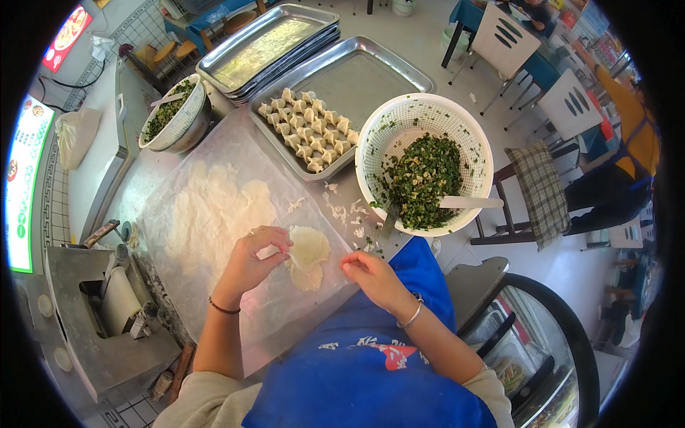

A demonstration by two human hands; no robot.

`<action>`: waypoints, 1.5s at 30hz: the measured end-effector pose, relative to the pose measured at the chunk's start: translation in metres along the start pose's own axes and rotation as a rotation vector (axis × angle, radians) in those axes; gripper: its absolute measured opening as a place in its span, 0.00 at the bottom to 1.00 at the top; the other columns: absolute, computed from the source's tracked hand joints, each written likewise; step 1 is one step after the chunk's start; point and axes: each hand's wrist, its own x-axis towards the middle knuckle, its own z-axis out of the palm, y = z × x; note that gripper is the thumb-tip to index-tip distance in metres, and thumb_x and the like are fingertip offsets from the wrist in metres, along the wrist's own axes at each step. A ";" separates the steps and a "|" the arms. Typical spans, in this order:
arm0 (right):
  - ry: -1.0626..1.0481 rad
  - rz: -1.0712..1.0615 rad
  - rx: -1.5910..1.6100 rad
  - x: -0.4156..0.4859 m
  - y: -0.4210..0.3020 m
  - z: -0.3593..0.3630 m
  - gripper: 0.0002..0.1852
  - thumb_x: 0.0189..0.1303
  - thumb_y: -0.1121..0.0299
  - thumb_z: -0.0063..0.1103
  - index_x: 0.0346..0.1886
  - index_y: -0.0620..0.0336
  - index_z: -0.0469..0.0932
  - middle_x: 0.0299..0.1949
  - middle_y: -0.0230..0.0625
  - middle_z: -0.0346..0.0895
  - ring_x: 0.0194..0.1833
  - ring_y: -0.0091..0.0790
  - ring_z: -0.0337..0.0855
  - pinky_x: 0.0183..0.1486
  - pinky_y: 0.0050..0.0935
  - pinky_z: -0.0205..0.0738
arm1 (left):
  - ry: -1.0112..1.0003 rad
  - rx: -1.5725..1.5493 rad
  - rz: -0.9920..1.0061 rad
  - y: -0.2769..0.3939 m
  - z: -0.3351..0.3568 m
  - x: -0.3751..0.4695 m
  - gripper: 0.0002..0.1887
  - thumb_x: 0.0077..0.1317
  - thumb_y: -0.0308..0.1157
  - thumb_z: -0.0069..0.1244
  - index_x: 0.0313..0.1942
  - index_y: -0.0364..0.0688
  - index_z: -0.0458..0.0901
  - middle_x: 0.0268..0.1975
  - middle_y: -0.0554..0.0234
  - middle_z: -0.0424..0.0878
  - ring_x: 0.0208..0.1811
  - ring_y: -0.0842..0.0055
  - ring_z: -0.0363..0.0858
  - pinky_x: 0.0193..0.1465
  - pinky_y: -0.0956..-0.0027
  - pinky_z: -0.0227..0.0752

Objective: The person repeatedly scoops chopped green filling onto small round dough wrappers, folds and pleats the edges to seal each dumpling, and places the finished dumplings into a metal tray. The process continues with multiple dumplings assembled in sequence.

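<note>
My left hand [257, 254] pinches the left edge of a thin round dough wrapper [309, 247] between thumb and fingertips. Partly under it, another wrapper [306, 275] lies on a translucent plastic sheet [257, 331]. My right hand [374, 278] hovers near the sheet's right corner with its fingers curled and nothing visible in them. More pale dough wrappers [214, 203], overlapping, are left of my hands. Beyond the sheet, rows of folded dumplings [307, 128] fill the near part of a metal tray [369, 69]. A white perforated basin [369, 139] holds chopped green filling [425, 179] and a light-coloured spatula [471, 202].
Stacked metal trays [267, 48] stand at the back, beside a second basin of filling [174, 115]. A dough roller machine [120, 299] borders the table on the left. Dough scraps [337, 211] lie before the large basin. At right are a glass display case [535, 342] and a person [626, 155].
</note>
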 end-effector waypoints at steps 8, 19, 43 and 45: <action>-0.120 -0.041 0.567 -0.006 -0.030 0.000 0.29 0.69 0.67 0.64 0.70 0.66 0.67 0.64 0.41 0.75 0.62 0.30 0.76 0.62 0.29 0.72 | -0.073 -0.619 -0.223 0.033 0.019 0.024 0.02 0.66 0.21 0.58 0.39 0.36 0.85 0.38 0.67 0.87 0.38 0.83 0.82 0.44 0.77 0.75; 0.067 0.149 0.534 -0.016 -0.028 -0.029 0.17 0.72 0.70 0.57 0.58 0.72 0.77 0.50 0.38 0.85 0.50 0.31 0.86 0.56 0.30 0.79 | 0.021 0.213 0.319 0.070 0.076 0.084 0.12 0.59 0.19 0.61 0.43 0.41 0.87 0.33 0.59 0.84 0.33 0.72 0.84 0.38 0.71 0.76; 0.293 0.070 1.011 -0.020 -0.033 -0.044 0.19 0.77 0.67 0.45 0.63 0.68 0.71 0.60 0.44 0.79 0.59 0.40 0.82 0.64 0.42 0.76 | -0.045 -0.271 0.181 0.065 0.074 0.147 0.06 0.67 0.23 0.59 0.43 0.35 0.88 0.38 0.62 0.90 0.39 0.82 0.86 0.45 0.75 0.79; 0.278 0.057 1.049 -0.020 -0.034 -0.044 0.19 0.78 0.65 0.44 0.63 0.68 0.71 0.60 0.44 0.79 0.58 0.40 0.82 0.64 0.41 0.77 | -0.080 -0.353 0.111 0.062 0.073 0.145 0.06 0.68 0.23 0.59 0.44 0.33 0.88 0.39 0.63 0.90 0.39 0.82 0.86 0.45 0.75 0.80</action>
